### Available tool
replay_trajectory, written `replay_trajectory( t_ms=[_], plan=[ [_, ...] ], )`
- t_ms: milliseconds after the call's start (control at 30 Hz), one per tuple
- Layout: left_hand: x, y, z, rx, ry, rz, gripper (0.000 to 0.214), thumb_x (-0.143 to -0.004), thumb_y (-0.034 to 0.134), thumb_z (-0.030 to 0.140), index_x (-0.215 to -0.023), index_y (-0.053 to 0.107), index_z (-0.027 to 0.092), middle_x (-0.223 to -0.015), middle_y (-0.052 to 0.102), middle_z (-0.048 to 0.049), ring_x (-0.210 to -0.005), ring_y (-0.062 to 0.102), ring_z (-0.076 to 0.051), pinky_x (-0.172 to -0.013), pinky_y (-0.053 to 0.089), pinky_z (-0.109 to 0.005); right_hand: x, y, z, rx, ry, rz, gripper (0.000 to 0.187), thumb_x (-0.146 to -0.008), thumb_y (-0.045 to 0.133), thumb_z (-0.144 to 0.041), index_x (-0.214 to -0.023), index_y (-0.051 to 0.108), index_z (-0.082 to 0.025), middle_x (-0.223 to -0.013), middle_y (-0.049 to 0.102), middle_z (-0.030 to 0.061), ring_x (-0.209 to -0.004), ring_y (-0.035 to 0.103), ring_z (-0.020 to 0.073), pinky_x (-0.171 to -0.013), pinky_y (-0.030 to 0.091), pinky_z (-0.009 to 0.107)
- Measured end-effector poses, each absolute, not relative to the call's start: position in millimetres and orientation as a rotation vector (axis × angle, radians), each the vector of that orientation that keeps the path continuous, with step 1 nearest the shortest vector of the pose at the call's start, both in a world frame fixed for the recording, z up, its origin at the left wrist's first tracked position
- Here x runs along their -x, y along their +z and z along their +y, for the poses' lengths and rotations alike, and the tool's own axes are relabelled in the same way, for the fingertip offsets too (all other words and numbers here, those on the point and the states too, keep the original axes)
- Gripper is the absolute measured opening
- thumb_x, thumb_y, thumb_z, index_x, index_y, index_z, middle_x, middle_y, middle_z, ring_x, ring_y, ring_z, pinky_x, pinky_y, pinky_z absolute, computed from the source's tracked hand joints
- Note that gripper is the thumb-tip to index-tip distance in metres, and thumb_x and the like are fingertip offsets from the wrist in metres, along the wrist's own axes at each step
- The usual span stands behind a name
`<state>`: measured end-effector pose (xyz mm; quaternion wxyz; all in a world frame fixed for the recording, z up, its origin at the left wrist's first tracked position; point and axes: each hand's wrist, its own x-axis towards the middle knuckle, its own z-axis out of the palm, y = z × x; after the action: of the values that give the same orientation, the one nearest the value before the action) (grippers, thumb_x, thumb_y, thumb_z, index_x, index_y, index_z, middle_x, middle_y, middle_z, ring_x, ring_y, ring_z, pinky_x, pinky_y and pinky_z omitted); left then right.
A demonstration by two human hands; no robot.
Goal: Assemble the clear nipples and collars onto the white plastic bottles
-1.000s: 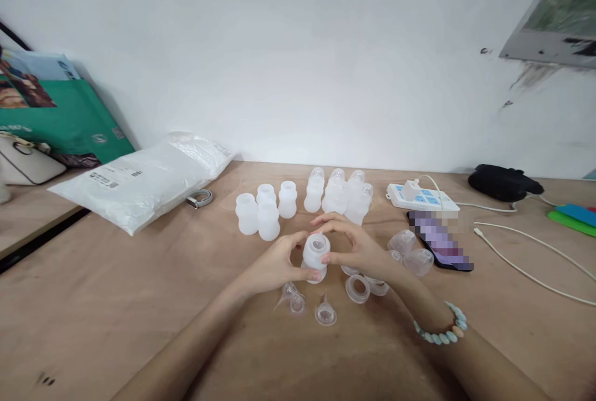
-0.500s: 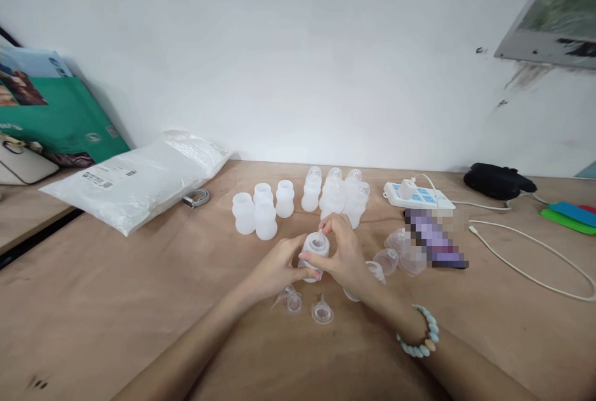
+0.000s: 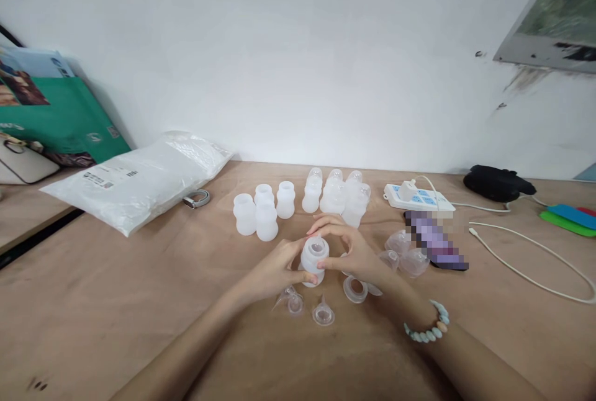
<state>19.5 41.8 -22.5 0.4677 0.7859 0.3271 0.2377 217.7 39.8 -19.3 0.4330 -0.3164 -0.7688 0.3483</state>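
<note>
A small translucent white bottle [image 3: 314, 258] with a clear nipple in its mouth stands between both hands near the table's middle. My left hand [image 3: 274, 267] wraps its lower left side, thumb and fingers closed on it. My right hand [image 3: 351, 252] curls round the bottle's top and right side, fingertips on the rim. Clear nipples [image 3: 322, 314] lie just in front of the hands, and a clear ring [image 3: 354, 289] lies under my right wrist. A beaded bracelet [image 3: 426, 325] sits on the right wrist.
Open white bottles [image 3: 263, 215] and capped bottles [image 3: 335, 193] stand behind the hands. Clear caps [image 3: 405, 255] lie to the right, beside a blurred phone [image 3: 435, 241], a power strip [image 3: 419, 197] and white cable [image 3: 535, 258]. A white plastic bag [image 3: 135, 180] lies back left on the wooden table [image 3: 116, 301].
My right hand lifted off the bottle's top and shifted right, uncovering the ring and the nipple in the bottle's mouth. The left hand kept its hold.
</note>
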Motion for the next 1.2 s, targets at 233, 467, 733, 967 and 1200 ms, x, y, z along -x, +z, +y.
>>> replay_trajectory(
  t_ms=[233, 467, 733, 967, 1200],
  plan=[
    [-26.1, -29.7, 38.7, -2.022, 0.686, 0.879, 0.013, -0.085, 0.063, 0.030, -0.091, 0.057, 0.020, -0.084, 0.062, 0.0020, -0.079, 0.054, -0.020, -0.078, 0.042, -0.029, -191.9, -33.0, 26.4, 1.051, 0.423, -1.653, 0.030, -0.067, 0.076, -0.022, -0.074, 0.047, -0.024, -0.088, 0.056, 0.0016, -0.092, 0.055, 0.0245, -0.083, 0.043, 0.041],
    [-33.1, -32.0, 30.9, -2.064, 0.723, 1.011, 0.022, -0.089, 0.057, 0.030, -0.109, 0.059, 0.022, -0.112, 0.069, -0.0046, -0.101, 0.059, -0.027, -0.095, 0.039, -0.038, -177.5, -39.9, 13.3, 1.244, 0.206, -1.546, 0.029, -0.070, 0.073, -0.024, -0.077, 0.044, -0.025, -0.086, 0.055, 0.0017, -0.088, 0.054, 0.0257, -0.082, 0.041, 0.045],
    [-28.4, -26.5, 34.0, -2.028, 0.692, 1.047, 0.021, -0.081, 0.066, 0.028, -0.100, 0.060, 0.021, -0.095, 0.068, -0.0009, -0.092, 0.059, -0.025, -0.081, 0.042, -0.032, -220.9, -8.6, 20.0, 1.280, 0.357, -2.044, 0.020, -0.086, 0.066, -0.036, -0.100, 0.058, -0.024, -0.108, 0.067, 0.0063, -0.102, 0.061, 0.0267, -0.086, 0.046, 0.042],
    [-27.9, -26.5, 35.9, -2.016, 0.697, 1.039, 0.020, -0.078, 0.068, 0.026, -0.096, 0.060, 0.020, -0.089, 0.067, -0.0001, -0.085, 0.059, -0.023, -0.075, 0.043, -0.030, -305.1, -7.9, 12.5, 1.844, -0.470, -2.280, 0.012, -0.086, 0.062, -0.027, -0.077, 0.062, -0.021, -0.078, 0.070, 0.0115, -0.083, 0.063, 0.0328, -0.070, 0.044, 0.042],
    [-27.3, -24.1, 36.4, -1.997, 0.681, 1.027, 0.025, -0.078, 0.068, 0.029, -0.100, 0.060, 0.020, -0.092, 0.069, -0.0013, -0.087, 0.060, -0.023, -0.078, 0.046, -0.032, -302.2, -1.8, 3.0, 1.788, -0.431, -2.282, 0.015, -0.085, 0.060, -0.014, -0.071, 0.061, -0.021, -0.078, 0.068, 0.0104, -0.078, 0.064, 0.0293, -0.064, 0.045, 0.038]
  ],
)
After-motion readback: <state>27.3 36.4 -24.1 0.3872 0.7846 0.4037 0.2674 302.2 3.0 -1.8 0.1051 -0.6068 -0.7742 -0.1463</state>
